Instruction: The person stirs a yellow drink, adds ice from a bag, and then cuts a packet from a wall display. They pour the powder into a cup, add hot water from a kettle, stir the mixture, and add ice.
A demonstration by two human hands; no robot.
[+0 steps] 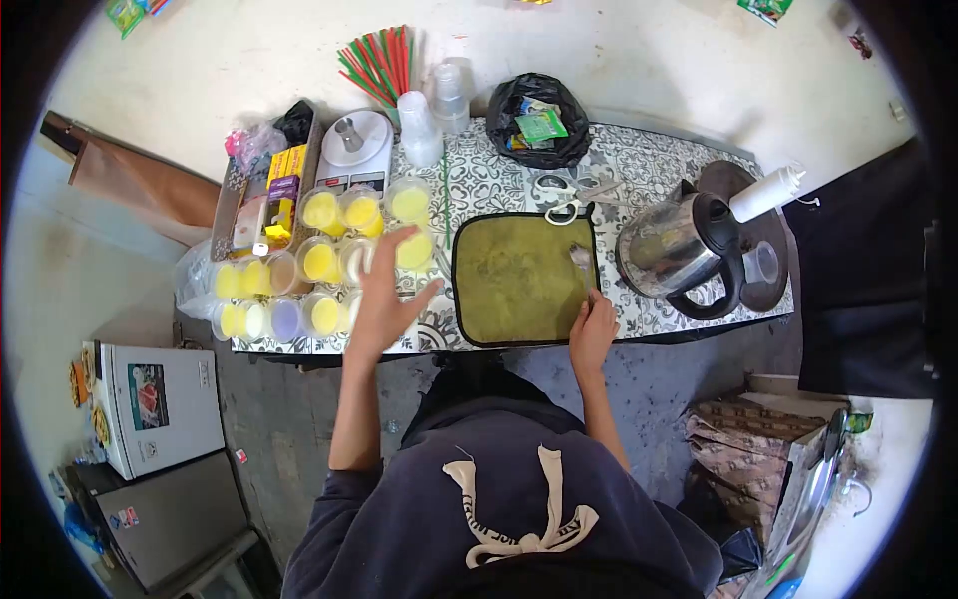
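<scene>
My left hand (382, 299) is raised at the right side of a group of plastic cups, its fingers spread with nothing between them. Several of the cups hold yellow contents, like the yellow cup (320, 262); a purple cup (287, 319) stands in the front row. My right hand (595, 327) is at the lower right corner of a green cloth mat (514, 285) with black edging. Its fingers are closed on the handle of a spoon (580, 256), whose bowl points away from me over the mat.
White-handled scissors (571, 200) lie behind the mat. An electric kettle (669, 250) and a white squeeze bottle (766, 194) are on the right. At the back are a black bag (506, 105), stacked cups (420, 135), straws (384, 65) and a scale (356, 160). A box (235, 205) stands left.
</scene>
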